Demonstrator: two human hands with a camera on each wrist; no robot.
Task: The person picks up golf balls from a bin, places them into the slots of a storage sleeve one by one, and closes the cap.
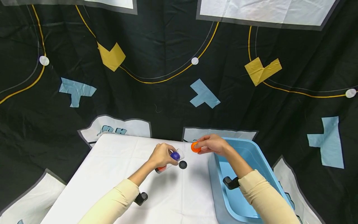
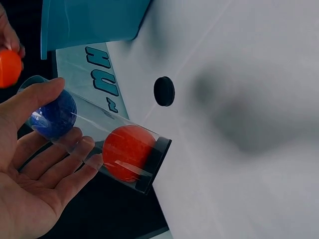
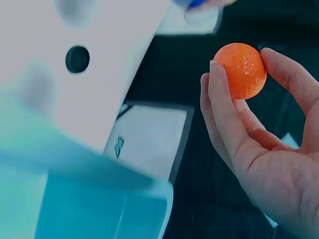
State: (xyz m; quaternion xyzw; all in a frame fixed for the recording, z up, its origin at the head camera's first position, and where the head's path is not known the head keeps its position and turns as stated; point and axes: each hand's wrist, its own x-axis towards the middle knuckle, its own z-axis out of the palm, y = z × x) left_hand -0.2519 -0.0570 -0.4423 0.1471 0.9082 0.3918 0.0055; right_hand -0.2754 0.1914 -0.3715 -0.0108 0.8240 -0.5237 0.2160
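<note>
I see left hand (image 1: 161, 155) gripping clear tube (image 2: 99, 142), tilted over counter (image 1: 126, 174), mouth toward right hand (image 1: 212, 144) | right hand pinching orange ball (image 3: 240, 70) just beside mouth

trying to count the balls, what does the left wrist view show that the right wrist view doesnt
Only the left wrist view shows the clear tube held in the left hand, with a blue ball and an orange-red ball inside it and a black cap on its lower end. Only the right wrist view shows the right hand plainly, pinching an orange ball between fingers and thumb. Both show that orange ball, the black disc on the white table and the blue tub. That makes three balls.
</note>
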